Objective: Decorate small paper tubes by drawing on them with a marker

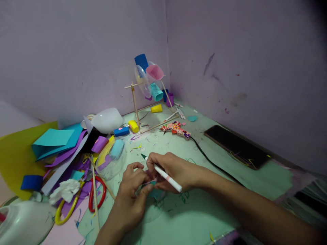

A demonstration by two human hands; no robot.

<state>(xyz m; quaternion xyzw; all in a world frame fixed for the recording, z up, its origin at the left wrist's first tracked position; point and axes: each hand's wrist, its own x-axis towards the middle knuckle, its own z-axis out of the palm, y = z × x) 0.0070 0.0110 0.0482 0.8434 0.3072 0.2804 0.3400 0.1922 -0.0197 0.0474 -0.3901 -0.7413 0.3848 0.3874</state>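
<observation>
My right hand (176,172) is closed on a white marker with a green tip (163,173), the tip pointing up and to the left. My left hand (131,192) pinches a small teal piece (152,183) against the pale green tabletop (204,217), right where both hands meet. A clear round plastic disc (153,207) lies under the hands, with green scribbles around it.
Coloured foam sheets (55,141), red scissors (98,195) and yellow scissors (65,211) crowd the left. A stick frame with cups (150,88) stands in the corner. A patterned glue gun (176,129) with a black cord and a dark phone (236,146) lie to the right.
</observation>
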